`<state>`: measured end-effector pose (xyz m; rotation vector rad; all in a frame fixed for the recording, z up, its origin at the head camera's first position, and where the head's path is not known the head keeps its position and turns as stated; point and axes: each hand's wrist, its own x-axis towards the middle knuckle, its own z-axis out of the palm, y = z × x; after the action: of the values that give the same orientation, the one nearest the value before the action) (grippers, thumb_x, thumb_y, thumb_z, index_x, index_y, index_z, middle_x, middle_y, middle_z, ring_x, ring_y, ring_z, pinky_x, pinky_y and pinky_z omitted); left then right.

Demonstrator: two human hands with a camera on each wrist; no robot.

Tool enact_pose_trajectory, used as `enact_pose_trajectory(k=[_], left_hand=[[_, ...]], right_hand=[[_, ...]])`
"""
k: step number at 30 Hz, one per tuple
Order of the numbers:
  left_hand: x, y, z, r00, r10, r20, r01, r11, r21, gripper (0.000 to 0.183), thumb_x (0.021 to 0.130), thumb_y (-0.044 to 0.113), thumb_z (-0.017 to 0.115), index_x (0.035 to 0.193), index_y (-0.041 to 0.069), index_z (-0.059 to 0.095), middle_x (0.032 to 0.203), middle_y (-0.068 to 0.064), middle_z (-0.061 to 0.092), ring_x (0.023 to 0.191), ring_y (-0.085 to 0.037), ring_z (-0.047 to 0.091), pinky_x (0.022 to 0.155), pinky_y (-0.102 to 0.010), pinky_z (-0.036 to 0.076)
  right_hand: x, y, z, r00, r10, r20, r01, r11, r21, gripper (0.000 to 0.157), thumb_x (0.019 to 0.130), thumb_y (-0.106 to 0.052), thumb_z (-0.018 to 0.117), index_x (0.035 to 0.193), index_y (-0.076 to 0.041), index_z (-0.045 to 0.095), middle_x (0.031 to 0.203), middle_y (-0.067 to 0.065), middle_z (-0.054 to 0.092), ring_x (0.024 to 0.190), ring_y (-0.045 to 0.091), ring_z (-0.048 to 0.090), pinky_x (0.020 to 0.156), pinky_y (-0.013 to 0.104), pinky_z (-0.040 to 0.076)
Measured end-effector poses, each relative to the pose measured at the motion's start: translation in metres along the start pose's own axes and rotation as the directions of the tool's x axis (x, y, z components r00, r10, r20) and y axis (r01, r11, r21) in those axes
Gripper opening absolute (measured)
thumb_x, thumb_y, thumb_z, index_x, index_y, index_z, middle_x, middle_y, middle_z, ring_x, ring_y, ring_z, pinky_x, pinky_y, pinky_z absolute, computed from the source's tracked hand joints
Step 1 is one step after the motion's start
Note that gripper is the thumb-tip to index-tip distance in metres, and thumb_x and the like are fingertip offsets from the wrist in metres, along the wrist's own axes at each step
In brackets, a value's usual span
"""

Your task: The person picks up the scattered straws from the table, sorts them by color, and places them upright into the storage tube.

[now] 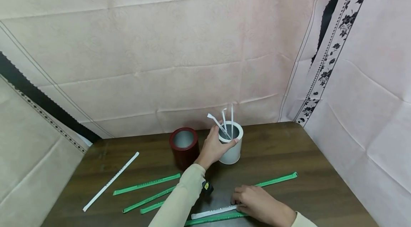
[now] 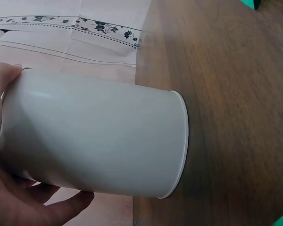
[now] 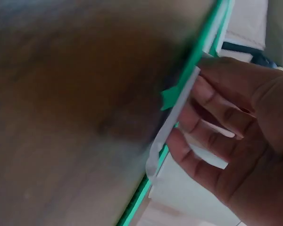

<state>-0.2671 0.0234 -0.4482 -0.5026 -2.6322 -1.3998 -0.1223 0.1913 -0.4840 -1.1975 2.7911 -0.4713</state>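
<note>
My left hand (image 1: 212,148) grips the white cylindrical holder (image 1: 232,154) near its rim, thumb on one side and fingers on the other. The holder stands upright on the table, with a few white strips (image 1: 232,120) sticking out of its mouth. Close up in the left wrist view, the holder (image 2: 99,134) shows its smooth side and base. My right hand (image 1: 261,204) pinches a white printed strip (image 1: 213,212) low over the table, beside green strips (image 1: 221,218). In the right wrist view, the fingertips (image 3: 205,89) touch the white strip (image 3: 172,120).
A dark red cylindrical holder (image 1: 184,152) stands left of the white one. Several green strips (image 1: 147,184) lie at the left middle of the wooden table (image 1: 289,148), and a white strip (image 1: 110,181) lies farther left. Patterned cloth (image 1: 176,59) hangs behind the table.
</note>
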Motion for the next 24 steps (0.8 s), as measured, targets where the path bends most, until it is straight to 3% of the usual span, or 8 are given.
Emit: enact_pose_trajectory(k=[5,11,16,19,24], left_hand=[[-0.001,0.002,-0.001,1.0,0.015,-0.007,-0.016,1.0,-0.021,0.097,0.077,0.066,0.073,0.154,0.027,0.031,0.151,-0.001,0.041,0.127,-0.024,0.051,0.101,-0.051,0.046],[-0.001,-0.001,0.0,1.0,0.023,-0.003,-0.023,1.0,-0.015,0.097,0.077,0.068,0.072,0.154,0.027,0.031,0.149,0.0,0.041,0.126,-0.023,0.052,0.099,-0.05,0.047],[-0.004,-0.004,0.0,1.0,0.014,0.0,-0.014,0.999,-0.031,0.097,0.077,0.067,0.073,0.154,0.027,0.031,0.146,0.0,0.043,0.124,-0.023,0.053,0.098,-0.048,0.048],[-0.004,-0.004,0.001,1.0,0.019,-0.005,-0.019,0.999,-0.034,0.096,0.077,0.067,0.073,0.154,0.027,0.031,0.147,0.0,0.043,0.125,-0.024,0.053,0.098,-0.048,0.048],[-0.003,-0.003,0.003,1.0,0.026,-0.016,-0.026,0.999,-0.036,0.096,0.077,0.065,0.074,0.154,0.025,0.032,0.146,0.001,0.044,0.124,-0.024,0.054,0.097,-0.049,0.048]], right_hand=[[0.001,-0.001,0.005,0.993,-0.099,-0.067,0.086,0.982,-0.17,0.012,0.088,-0.015,0.073,0.087,-0.026,0.067,0.078,-0.019,0.051,0.069,-0.006,0.046,0.054,0.013,0.037],[-0.008,0.006,0.0,0.983,-0.122,-0.134,0.084,0.962,-0.26,0.021,0.081,-0.012,0.071,0.078,-0.026,0.056,0.072,-0.019,0.038,0.062,-0.005,0.032,0.045,0.013,0.023],[-0.025,0.015,-0.021,0.978,-0.098,-0.186,0.064,0.981,-0.185,0.023,0.078,-0.007,0.069,0.08,-0.026,0.056,0.075,-0.02,0.038,0.064,-0.006,0.034,0.046,0.012,0.025],[-0.033,0.022,-0.039,0.959,-0.068,-0.276,0.03,0.99,-0.14,0.026,0.074,-0.006,0.069,0.083,-0.026,0.056,0.078,-0.022,0.043,0.066,-0.008,0.041,0.049,0.01,0.033],[-0.038,0.029,-0.074,0.914,0.027,-0.405,0.028,0.991,0.129,0.037,0.079,0.005,0.069,0.099,-0.025,0.059,0.084,-0.018,0.058,0.074,-0.002,0.058,0.061,0.019,0.052]])
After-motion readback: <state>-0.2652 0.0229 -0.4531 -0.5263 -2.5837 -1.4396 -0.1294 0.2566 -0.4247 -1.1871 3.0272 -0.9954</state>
